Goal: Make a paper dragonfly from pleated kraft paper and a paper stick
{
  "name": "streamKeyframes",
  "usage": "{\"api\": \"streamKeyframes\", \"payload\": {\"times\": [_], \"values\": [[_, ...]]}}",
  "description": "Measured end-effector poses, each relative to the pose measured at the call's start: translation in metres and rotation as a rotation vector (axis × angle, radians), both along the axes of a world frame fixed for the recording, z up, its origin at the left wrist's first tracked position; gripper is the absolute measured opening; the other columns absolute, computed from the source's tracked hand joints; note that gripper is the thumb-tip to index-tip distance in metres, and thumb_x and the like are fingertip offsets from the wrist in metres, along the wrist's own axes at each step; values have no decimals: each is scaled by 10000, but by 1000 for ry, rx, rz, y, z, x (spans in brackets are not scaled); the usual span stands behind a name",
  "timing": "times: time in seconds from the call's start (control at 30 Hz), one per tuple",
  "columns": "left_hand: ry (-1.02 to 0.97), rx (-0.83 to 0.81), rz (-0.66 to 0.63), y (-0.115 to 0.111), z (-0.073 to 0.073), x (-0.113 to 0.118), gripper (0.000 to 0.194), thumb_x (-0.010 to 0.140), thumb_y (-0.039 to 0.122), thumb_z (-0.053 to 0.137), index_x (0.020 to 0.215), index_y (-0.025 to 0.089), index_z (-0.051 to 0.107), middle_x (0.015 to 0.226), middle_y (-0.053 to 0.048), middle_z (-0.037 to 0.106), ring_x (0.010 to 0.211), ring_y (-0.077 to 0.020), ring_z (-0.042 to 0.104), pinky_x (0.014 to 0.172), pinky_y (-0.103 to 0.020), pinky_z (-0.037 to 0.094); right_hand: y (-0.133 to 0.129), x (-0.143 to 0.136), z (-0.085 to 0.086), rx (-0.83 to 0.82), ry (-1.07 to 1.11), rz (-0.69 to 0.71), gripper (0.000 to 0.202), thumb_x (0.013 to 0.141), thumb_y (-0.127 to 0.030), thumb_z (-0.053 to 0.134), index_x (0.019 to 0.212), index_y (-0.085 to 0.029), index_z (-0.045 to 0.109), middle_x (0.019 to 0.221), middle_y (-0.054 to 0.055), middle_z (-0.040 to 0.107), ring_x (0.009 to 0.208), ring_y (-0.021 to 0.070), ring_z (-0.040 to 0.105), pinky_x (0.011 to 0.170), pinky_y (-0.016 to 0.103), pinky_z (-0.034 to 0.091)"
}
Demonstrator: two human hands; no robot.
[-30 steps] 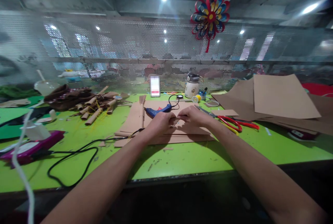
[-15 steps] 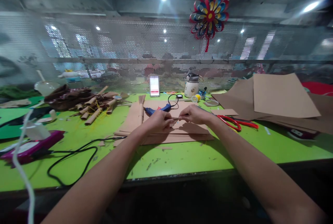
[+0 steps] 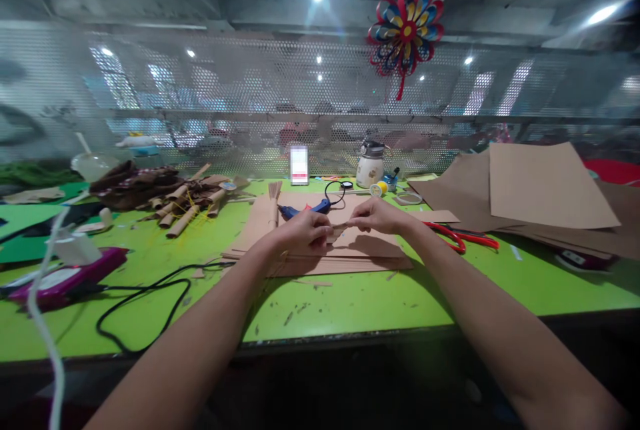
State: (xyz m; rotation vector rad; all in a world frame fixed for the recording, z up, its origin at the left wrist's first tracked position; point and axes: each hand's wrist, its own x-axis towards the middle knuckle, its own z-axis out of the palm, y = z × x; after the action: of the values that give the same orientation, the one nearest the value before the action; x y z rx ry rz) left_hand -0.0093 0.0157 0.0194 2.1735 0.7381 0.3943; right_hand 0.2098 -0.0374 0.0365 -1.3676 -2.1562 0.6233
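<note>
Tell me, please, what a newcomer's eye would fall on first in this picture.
Most likely the flower-like ornament, red, blue and yellow, high up and right of centre. Next, perhaps, the vivid green table, where the left hand and right hand pinch a small brown piece between them near the middle. The blue glue gun stands out just beyond the left hand.

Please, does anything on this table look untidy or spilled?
Only mess: small dark scraps lie scattered on the green table in front of the paper stack, and yellow strands straggle untidily around the rolled brown tubes. No spill shows.
</note>
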Motion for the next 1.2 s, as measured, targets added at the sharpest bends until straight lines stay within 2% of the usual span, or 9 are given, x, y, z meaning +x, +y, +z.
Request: {"api": "streamKeyframes", "payload": {"times": [0.2,0.43,0.7,0.8,0.87,0.97,1.03,1.13,1.2], "values": [[34,-2,-20,0,3,-4,220,811,333,514,680,165,571,489,0,553,429,-96,466,459,-218,337,2,7,-2,-25,135,-58,321,717,-419,645,707,-100,681,483,-14,518,451,70,425,446,202,324],[-11,-23,-37,2,4,-8,257,818,368,490,700,158,581,490,12,531,430,-94,455,481,-220,351,8,15,-9,-67,258,48,320,744,-426,631,711,-110,659,531,8,567,478,77,477,486,211,390],[-227,-2,259,3,10,-10,361,767,479,557,616,152,550,442,21,516,394,-92,452,431,-209,334,5,8,-3,-4,306,-72,333,778,-457,578,708,-134,616,501,4,571,411,72,460,421,204,375],[-407,-68,396,10,9,-12,366,769,470,568,612,140,540,465,14,530,398,-81,454,437,-205,348,4,7,-1,74,365,-142,333,785,-453,568,687,-139,615,523,13,578,442,87,485,444,221,401],[-466,-130,439,11,8,-11,377,789,487,536,663,131,550,506,1,554,413,-83,470,436,-205,355,3,5,1,134,377,-156,326,788,-443,566,683,-140,628,542,19,585,465,97,495,469,235,416],[-507,-304,380,8,5,-5,455,807,552,479,793,110,590,618,-42,610,490,-101,531,480,-225,400,1,0,3,187,352,-127,292,778,-420,585,732,-145,672,594,28,607,519,113,521,520,253,440],[-493,-411,314,4,3,0,455,778,550,533,814,102,606,640,-50,619,515,-105,543,499,-231,408,0,-3,3,194,343,-108,272,773,-406,597,796,-154,695,624,28,618,558,122,535,552,260,448],[-442,-432,232,-2,1,5,340,741,443,632,780,106,606,612,-24,609,492,-91,527,463,-207,365,2,-5,0,171,362,-90,265,760,-388,618,854,-157,707,665,30,627,598,127,543,586,270,451],[-445,-434,208,-6,0,8,265,770,376,611,796,112,600,597,-10,602,453,-77,506,430,-194,330,3,-6,-1,129,431,-87,274,736,-379,647,877,-151,704,693,33,633,613,127,546,607,281,460]]}}
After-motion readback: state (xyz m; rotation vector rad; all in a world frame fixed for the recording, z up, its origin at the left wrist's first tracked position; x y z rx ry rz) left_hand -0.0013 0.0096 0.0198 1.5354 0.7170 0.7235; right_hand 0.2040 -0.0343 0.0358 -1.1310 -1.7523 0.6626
